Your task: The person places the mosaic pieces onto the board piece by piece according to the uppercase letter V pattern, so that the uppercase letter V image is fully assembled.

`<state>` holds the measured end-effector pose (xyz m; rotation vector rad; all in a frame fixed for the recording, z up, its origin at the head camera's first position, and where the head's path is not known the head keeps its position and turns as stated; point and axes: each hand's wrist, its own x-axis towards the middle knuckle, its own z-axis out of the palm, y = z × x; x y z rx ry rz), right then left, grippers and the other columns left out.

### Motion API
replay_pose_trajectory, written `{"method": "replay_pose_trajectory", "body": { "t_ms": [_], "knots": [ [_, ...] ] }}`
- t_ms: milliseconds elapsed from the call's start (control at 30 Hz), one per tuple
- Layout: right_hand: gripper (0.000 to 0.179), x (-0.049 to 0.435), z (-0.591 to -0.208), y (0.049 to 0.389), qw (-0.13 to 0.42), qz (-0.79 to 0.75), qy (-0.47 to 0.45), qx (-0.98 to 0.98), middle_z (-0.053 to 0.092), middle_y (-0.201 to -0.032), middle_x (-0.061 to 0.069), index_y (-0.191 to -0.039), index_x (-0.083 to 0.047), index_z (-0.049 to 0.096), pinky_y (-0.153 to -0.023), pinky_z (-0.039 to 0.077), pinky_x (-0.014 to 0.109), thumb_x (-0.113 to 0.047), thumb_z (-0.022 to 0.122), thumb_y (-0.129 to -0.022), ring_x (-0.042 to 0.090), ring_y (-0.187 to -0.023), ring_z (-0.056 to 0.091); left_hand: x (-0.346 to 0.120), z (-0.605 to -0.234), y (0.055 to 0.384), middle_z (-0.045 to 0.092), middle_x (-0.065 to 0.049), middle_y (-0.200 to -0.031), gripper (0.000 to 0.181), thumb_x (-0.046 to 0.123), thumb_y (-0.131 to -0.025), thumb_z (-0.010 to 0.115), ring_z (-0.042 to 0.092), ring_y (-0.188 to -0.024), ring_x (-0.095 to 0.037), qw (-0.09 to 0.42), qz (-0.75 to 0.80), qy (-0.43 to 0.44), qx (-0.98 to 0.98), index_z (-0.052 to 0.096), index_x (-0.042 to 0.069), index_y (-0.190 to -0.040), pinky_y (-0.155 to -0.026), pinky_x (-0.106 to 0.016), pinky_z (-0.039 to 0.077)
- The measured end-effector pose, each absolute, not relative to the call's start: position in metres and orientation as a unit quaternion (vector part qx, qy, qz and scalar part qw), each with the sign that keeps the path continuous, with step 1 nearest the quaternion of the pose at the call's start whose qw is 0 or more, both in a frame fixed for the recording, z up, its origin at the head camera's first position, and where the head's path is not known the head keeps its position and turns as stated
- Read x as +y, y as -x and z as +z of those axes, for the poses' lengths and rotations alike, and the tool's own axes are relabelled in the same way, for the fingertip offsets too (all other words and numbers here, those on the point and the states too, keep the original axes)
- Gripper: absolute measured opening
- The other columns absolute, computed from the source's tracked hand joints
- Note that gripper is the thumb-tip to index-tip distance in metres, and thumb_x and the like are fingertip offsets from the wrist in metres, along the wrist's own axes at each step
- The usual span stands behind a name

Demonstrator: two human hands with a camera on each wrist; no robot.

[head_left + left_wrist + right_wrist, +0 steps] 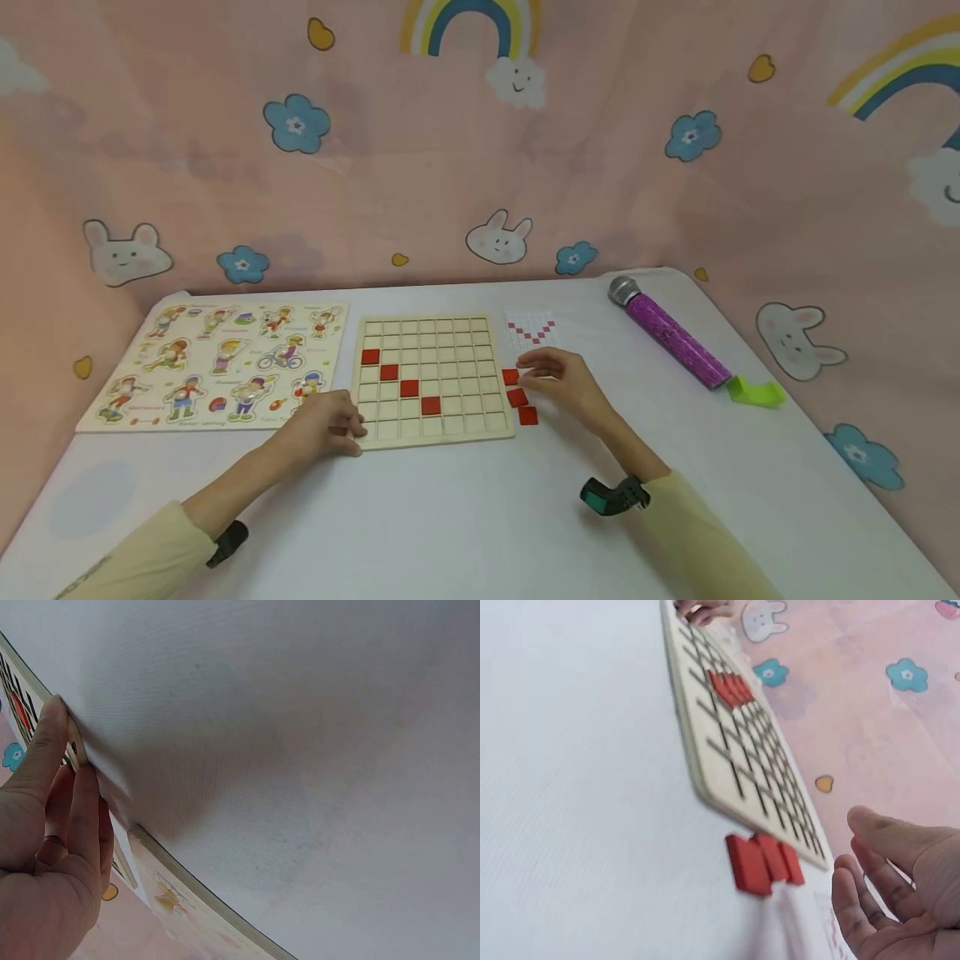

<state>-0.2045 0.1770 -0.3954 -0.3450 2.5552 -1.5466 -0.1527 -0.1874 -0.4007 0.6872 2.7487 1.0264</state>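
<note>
A wooden grid board (459, 375) lies on the table, with several red square tiles (408, 388) in a diagonal run across its cells. At its lower left corner, my left hand (324, 422) grips the board's edge between thumb and fingers; the left wrist view shows this hold too. My right hand (564, 385) hovers beside three loose red tiles (518, 397) along the board's right side. Its fingers are relaxed and bent, apart from the tiles in the right wrist view, with nothing seen in them. Behind it lies a pattern card (531, 327), partly covered.
To the left is a wooden picture puzzle (247, 367) with figures of children doing sports. A purple microphone (671, 333) lies at the right, with a bright green piece (756, 392) at its end. A pink printed cloth (420, 150) hangs behind the white table (420, 525).
</note>
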Motion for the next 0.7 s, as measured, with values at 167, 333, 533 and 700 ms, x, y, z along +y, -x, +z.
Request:
{"method": "replay_pose_trajectory", "body": {
  "t_ms": [167,333,533,700],
  "knots": [
    [0.034,0.204,-0.410,0.195,0.098,-0.501,0.130,0.850,0.064,-0.114,0.016,-0.118,0.001,0.061,-0.084,0.051,0.023,-0.006,0.071,-0.086,0.025,-0.098,0.061,-0.189,-0.400,0.152,0.059,0.003,-0.082,0.018,0.005,-0.067,0.084,0.052,-0.073,-0.010,0.060,0.342,-0.230,0.909,0.068,0.007,-0.074,-0.066,-0.024,0.049],
    [0.032,0.212,-0.421,0.190,0.114,-0.481,0.149,0.857,0.067,-0.106,0.012,-0.113,0.000,0.064,-0.077,0.051,0.019,-0.006,0.074,-0.083,0.022,-0.089,0.060,-0.190,-0.400,0.153,0.059,0.004,-0.082,0.018,0.005,-0.067,0.084,0.050,-0.073,-0.011,0.066,0.341,-0.219,0.912,0.068,0.008,-0.074,-0.065,-0.023,0.047],
    [0.028,0.208,-0.423,0.187,0.095,-0.454,0.165,0.870,0.068,-0.097,0.007,-0.105,-0.002,0.067,-0.073,0.051,0.021,-0.007,0.077,-0.079,0.019,-0.082,0.058,-0.188,-0.401,0.154,0.059,0.003,-0.082,0.018,0.004,-0.066,0.084,0.050,-0.072,-0.011,0.068,0.345,-0.221,0.910,0.069,0.007,-0.074,-0.063,-0.023,0.046],
    [0.027,0.208,-0.423,0.184,0.083,-0.449,0.165,0.874,0.068,-0.098,0.008,-0.104,-0.001,0.068,-0.073,0.052,0.021,-0.005,0.076,-0.080,0.018,-0.082,0.060,-0.186,-0.402,0.153,0.059,0.003,-0.082,0.017,0.004,-0.066,0.085,0.048,-0.071,-0.011,0.069,0.345,-0.219,0.910,0.070,0.007,-0.074,-0.061,-0.023,0.044]
  ]
}}
